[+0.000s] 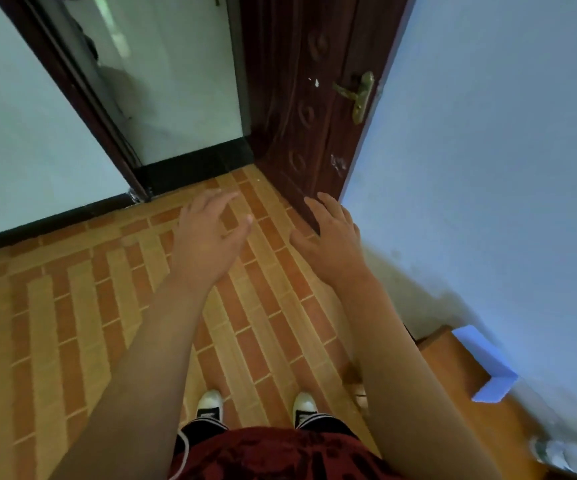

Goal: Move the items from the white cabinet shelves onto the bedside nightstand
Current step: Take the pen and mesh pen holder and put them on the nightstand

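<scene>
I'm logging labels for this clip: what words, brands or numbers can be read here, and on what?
None can be read.
The shoes carry dark markings, too blurred to read.
The blue box on the wooden surface shows no legible print.

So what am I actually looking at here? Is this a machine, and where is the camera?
No machine: a person wears one wide-angle camera on the head, looking forward and down. The two bare arms reaching out are theirs. The left hand and right hand are both open, fingers spread, holding nothing. Below are the person's white shoes on a floor of brick-pattern tiles. Ahead stands a dark wooden door with a brass handle, swung open. At the lower right a wooden surface carries a pale blue box. No white cabinet is in view.
</scene>
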